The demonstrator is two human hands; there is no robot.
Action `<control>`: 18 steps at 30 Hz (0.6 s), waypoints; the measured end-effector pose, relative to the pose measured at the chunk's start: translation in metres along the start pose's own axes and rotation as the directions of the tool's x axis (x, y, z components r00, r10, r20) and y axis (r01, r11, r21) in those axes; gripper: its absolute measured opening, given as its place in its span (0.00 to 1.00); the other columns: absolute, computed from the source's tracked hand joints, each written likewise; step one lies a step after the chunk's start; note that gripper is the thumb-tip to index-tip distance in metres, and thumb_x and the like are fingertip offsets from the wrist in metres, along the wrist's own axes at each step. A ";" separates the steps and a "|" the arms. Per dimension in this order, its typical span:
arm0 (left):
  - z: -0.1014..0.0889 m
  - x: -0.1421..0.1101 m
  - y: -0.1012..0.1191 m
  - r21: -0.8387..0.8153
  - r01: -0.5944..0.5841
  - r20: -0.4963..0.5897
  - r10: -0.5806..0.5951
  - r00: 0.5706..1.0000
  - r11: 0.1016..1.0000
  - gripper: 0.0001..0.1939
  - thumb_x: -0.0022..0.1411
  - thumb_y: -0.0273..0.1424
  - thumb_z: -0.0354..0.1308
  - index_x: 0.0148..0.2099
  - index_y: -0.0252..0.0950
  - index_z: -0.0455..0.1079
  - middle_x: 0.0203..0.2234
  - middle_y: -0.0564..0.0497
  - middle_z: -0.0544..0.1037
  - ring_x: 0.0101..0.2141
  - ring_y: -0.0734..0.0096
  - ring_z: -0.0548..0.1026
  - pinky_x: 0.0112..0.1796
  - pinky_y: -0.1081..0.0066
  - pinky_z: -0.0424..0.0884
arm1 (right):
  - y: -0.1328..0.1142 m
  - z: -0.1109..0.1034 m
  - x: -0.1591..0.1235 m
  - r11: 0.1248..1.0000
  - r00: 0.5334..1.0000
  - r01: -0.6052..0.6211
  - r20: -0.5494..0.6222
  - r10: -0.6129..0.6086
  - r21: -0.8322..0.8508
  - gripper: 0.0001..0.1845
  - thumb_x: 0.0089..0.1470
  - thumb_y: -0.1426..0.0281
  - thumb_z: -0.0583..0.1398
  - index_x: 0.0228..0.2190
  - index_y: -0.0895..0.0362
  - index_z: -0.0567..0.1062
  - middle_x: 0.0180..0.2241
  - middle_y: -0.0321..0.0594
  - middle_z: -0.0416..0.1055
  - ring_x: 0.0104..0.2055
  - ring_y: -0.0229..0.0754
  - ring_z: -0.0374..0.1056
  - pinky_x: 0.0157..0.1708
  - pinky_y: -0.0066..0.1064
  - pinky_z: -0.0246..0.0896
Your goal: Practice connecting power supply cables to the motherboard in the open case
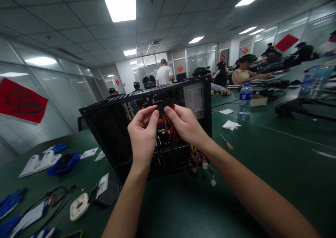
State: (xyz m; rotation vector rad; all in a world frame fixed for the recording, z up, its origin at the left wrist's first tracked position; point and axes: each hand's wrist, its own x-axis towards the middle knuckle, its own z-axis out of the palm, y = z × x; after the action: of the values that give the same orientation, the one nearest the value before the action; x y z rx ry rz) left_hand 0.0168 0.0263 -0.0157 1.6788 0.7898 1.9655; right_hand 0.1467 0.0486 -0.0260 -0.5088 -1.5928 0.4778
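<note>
An open black computer case (109, 126) stands on the table in front of me, its motherboard and a power supply (193, 99) showing inside. My left hand (143, 133) is closed in a pinch at the opening. Close beside it, my right hand (185, 124) pinches too, thumb toward the left thumb. A small dark piece lies between the fingertips, too dim to name. Red and yellow wires (171, 131) run down just below the fingers. More coloured wires (195, 157) with white plugs hang out over the case's lower right edge.
On the right are a screwdriver (227, 142), crumpled tissue (231, 125) and a water bottle (245, 99). To the left lie a blue tray (64, 164), a black box-shaped part (107, 192), a white oval object (79, 206), cables and gloves. Other people sit behind.
</note>
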 end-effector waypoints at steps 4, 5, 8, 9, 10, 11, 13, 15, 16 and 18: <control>0.002 -0.003 -0.001 0.048 -0.035 0.008 0.035 0.999 0.998 0.14 0.61 0.35 0.64 0.46 0.33 0.77 0.37 0.46 0.83 0.38 0.65 0.82 0.40 0.70 0.79 | 0.004 0.000 0.001 1.000 1.000 0.005 -0.012 -0.006 -0.007 0.25 0.64 0.51 0.54 0.29 0.58 0.70 0.27 0.35 0.67 0.29 0.36 0.60 0.30 0.27 0.57; 0.003 -0.003 -0.001 0.052 -0.044 0.023 0.043 0.999 0.998 0.14 0.61 0.34 0.64 0.48 0.33 0.76 0.39 0.45 0.83 0.40 0.63 0.82 0.42 0.69 0.79 | 0.006 -0.001 0.001 1.000 1.000 0.006 -0.021 -0.007 -0.010 0.25 0.64 0.50 0.53 0.28 0.58 0.70 0.27 0.35 0.67 0.30 0.36 0.61 0.30 0.27 0.57; 0.004 -0.004 -0.003 0.045 -0.071 0.096 0.066 0.993 0.996 0.18 0.60 0.32 0.64 0.53 0.33 0.74 0.46 0.43 0.81 0.47 0.60 0.80 0.48 0.65 0.77 | 0.010 -0.001 0.003 1.000 0.998 0.001 -0.062 -0.002 -0.015 0.26 0.64 0.49 0.54 0.27 0.58 0.71 0.26 0.35 0.67 0.29 0.36 0.61 0.30 0.27 0.58; 0.004 -0.005 -0.004 0.044 -0.077 0.119 0.071 0.990 0.996 0.20 0.60 0.32 0.64 0.54 0.33 0.73 0.48 0.42 0.80 0.48 0.59 0.79 0.49 0.65 0.77 | 0.010 -0.001 0.003 1.000 0.997 -0.003 -0.074 0.002 -0.013 0.26 0.63 0.49 0.54 0.27 0.58 0.71 0.26 0.35 0.67 0.29 0.36 0.61 0.30 0.27 0.58; 0.005 -0.005 -0.005 0.049 -0.082 0.133 0.075 0.988 0.995 0.21 0.60 0.31 0.64 0.55 0.33 0.73 0.49 0.42 0.80 0.49 0.59 0.79 0.50 0.64 0.76 | 0.011 -0.001 0.003 1.000 0.996 -0.008 -0.086 0.007 -0.008 0.26 0.63 0.49 0.54 0.27 0.58 0.71 0.26 0.35 0.67 0.29 0.36 0.61 0.30 0.27 0.58; 0.005 -0.005 -0.005 0.060 -0.088 0.141 0.079 0.987 0.994 0.21 0.60 0.31 0.65 0.55 0.34 0.72 0.49 0.42 0.79 0.50 0.59 0.78 0.51 0.64 0.76 | 0.010 -0.001 0.003 1.000 0.995 -0.012 -0.097 0.012 -0.002 0.26 0.62 0.48 0.55 0.27 0.58 0.71 0.25 0.35 0.67 0.29 0.36 0.61 0.30 0.27 0.58; 0.006 -0.006 -0.005 0.093 -0.105 0.141 0.091 0.986 0.990 0.22 0.59 0.32 0.65 0.56 0.34 0.72 0.50 0.42 0.79 0.50 0.59 0.78 0.51 0.63 0.76 | 0.009 0.000 0.003 1.000 0.993 -0.020 -0.119 0.021 0.012 0.27 0.62 0.48 0.55 0.26 0.58 0.72 0.25 0.35 0.67 0.28 0.36 0.62 0.29 0.27 0.59; 0.006 -0.006 -0.005 0.126 -0.117 0.138 0.099 0.985 0.985 0.23 0.59 0.31 0.65 0.57 0.35 0.72 0.49 0.43 0.79 0.48 0.59 0.78 0.50 0.63 0.76 | 0.008 0.001 0.003 0.999 0.991 -0.026 -0.132 0.031 0.040 0.27 0.61 0.48 0.56 0.26 0.58 0.72 0.24 0.35 0.68 0.28 0.36 0.63 0.29 0.27 0.60; 0.005 -0.006 -0.005 0.139 -0.119 0.138 0.099 0.985 0.983 0.23 0.59 0.31 0.65 0.57 0.35 0.73 0.48 0.43 0.80 0.48 0.59 0.79 0.49 0.64 0.77 | 0.008 0.001 0.003 0.998 0.991 -0.030 -0.130 0.038 0.060 0.27 0.60 0.48 0.57 0.25 0.58 0.73 0.24 0.36 0.69 0.29 0.36 0.64 0.29 0.27 0.61; 0.005 -0.006 -0.005 0.158 -0.115 0.144 0.092 0.985 0.981 0.23 0.59 0.31 0.65 0.57 0.35 0.73 0.46 0.44 0.81 0.45 0.60 0.79 0.47 0.64 0.78 | 0.010 0.001 0.003 0.993 0.992 -0.048 -0.108 0.059 0.104 0.26 0.60 0.48 0.58 0.26 0.59 0.74 0.25 0.36 0.70 0.30 0.37 0.66 0.31 0.28 0.63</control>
State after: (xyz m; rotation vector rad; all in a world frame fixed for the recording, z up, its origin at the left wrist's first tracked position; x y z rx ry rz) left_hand 0.0224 0.0270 -0.0225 1.9656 0.8509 1.8717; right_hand 0.1454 0.0584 -0.0291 -0.4937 -1.4440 0.5588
